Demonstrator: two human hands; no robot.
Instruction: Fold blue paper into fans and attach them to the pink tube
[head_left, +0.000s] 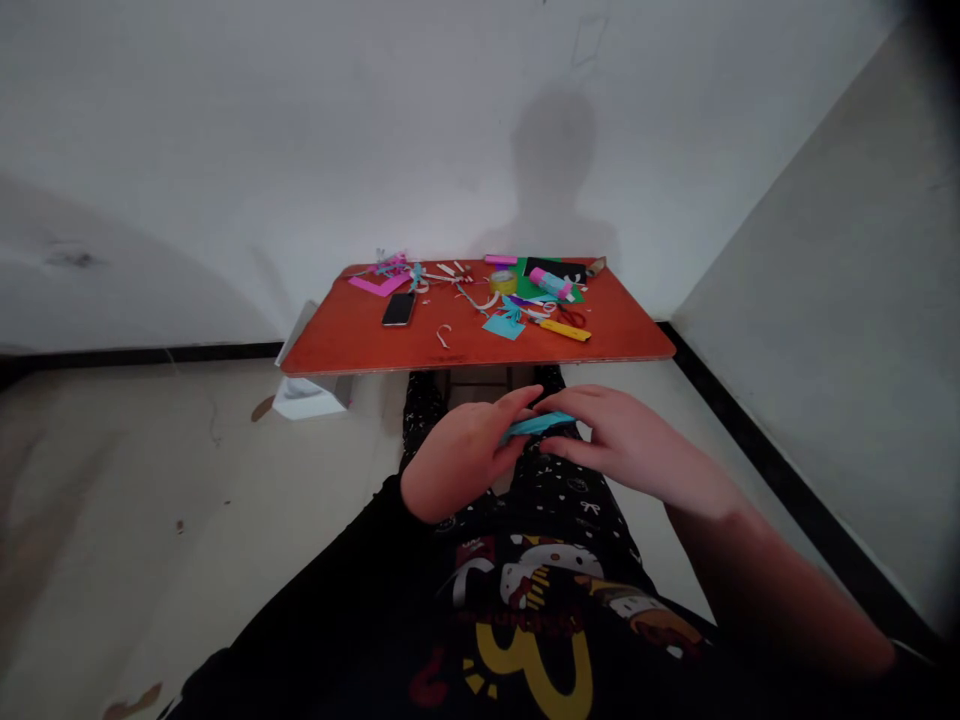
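Observation:
Over my lap, my left hand (465,450) and my right hand (630,440) meet on a folded piece of teal paper (538,424). The fingers of both hands are pinched along it, left hand under and behind, right hand on top from the right. The paper is held flat and nearly level, just in front of the near edge of the low orange table (360,345). My legs in black patterned trousers lie under the hands.
On the table lie a black phone (399,308), pink paper (379,284), teal paper scraps (504,324), green paper (534,288), a glue stick (551,284), a tape roll (503,281), scissors (571,316) and a yellow cutter (564,330). White walls stand behind and right.

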